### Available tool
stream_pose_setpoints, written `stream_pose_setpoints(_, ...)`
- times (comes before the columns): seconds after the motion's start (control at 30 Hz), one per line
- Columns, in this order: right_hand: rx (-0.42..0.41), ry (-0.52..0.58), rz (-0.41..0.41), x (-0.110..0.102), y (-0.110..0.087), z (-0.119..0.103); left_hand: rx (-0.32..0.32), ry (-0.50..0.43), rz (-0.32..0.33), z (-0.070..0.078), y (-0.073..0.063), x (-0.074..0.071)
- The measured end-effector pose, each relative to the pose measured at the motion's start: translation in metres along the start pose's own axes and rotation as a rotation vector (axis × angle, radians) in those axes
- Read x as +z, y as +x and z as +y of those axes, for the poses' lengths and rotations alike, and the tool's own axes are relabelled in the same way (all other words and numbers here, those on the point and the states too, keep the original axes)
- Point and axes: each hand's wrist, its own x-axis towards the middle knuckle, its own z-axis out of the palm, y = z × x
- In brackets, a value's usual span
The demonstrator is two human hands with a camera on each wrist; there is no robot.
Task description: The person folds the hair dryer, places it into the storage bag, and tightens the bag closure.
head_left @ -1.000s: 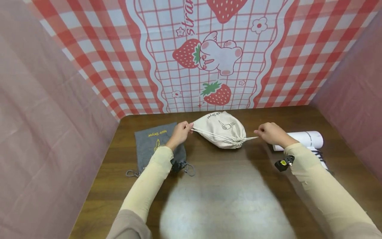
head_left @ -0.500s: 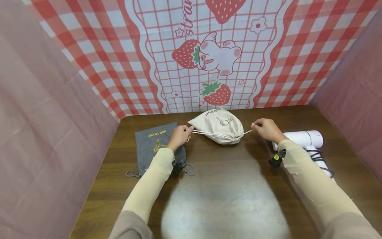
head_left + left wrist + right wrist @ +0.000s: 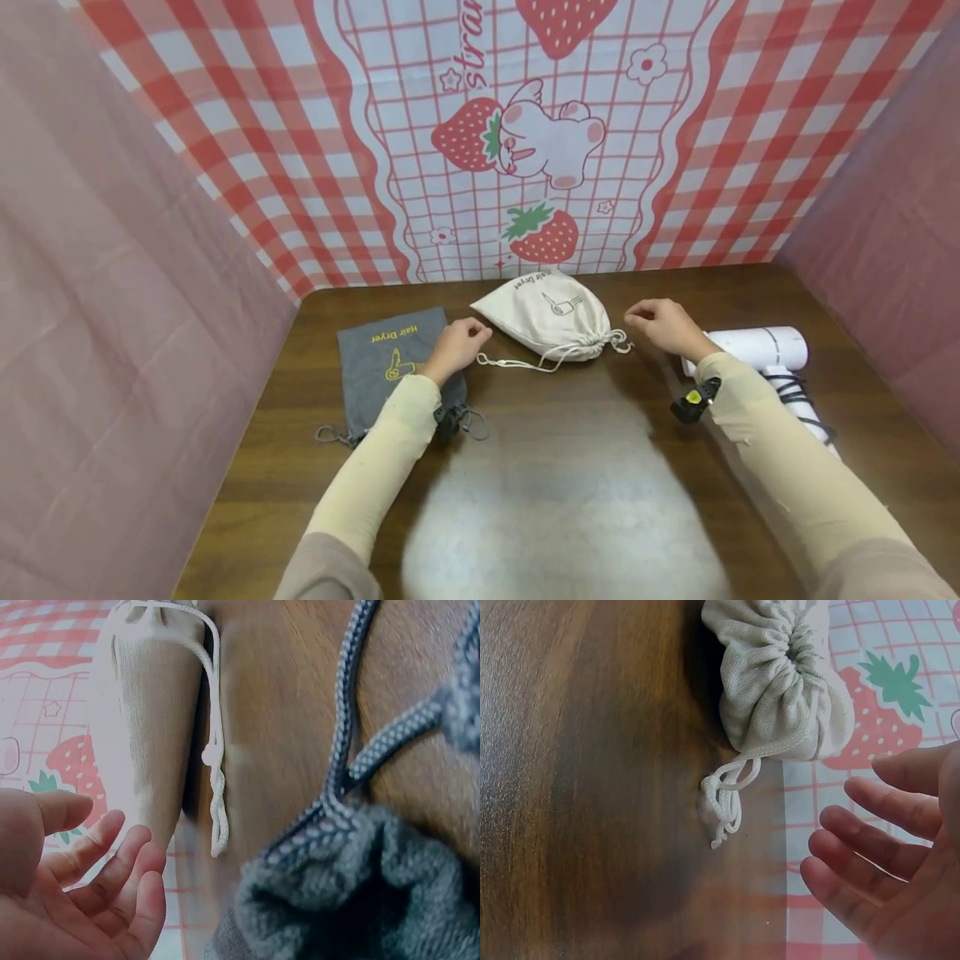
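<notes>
**Cream drawstring pouch sitting right between two empty hands**

Nearest, left of frame, is a grey drawstring pouch (image 3: 375, 358), partly hidden by the left hand (image 3: 456, 343). That hand's fingers are loosely bent, holding nothing. Right hand (image 3: 666, 325), right of centre: also relaxed and empty, white hair dryer (image 3: 757, 348) just right of it. The cream pouch (image 3: 543, 317) lies mid-frame, long axis sideways, dipping a bit rightward: pointed corner by the left hand, cinched mouth toward the right, so the right's nearer the mouth. Loose cord (image 3: 218, 799) ends near the left fingers. Strawberry cloth (image 3: 300, 142) behind.
</notes>
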Motion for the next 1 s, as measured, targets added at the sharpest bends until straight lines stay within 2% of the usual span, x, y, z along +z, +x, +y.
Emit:
stream_pose_setpoints(0.3, -0.01, -0.004, -0.016, -0.006, -0.002, -0.012, 0.003, -0.007, -0.011, 0.007, 0.003, 0.001)
stream_pose_setpoints(0.57, -0.026, -0.01, -0.007, -0.009, -0.008, -0.018, 0.007, -0.015, -0.01, 0.014, 0.0, 0.006)
stream_pose_setpoints(0.73, -0.016, -0.005, -0.015, -0.014, -0.012, -0.018, 0.045, -0.052, -0.014, 0.029, -0.003, 0.007)
stream_pose_setpoints(0.87, 0.026, 0.024, -0.035, -0.022, -0.016, -0.018, 0.072, -0.107, -0.014, 0.042, -0.004, 0.008)
stream_pose_setpoints(1.0, 0.058, 0.063, -0.051, -0.032, -0.022, -0.022, 0.082, -0.133, 0.013, 0.052, -0.002, 0.012)
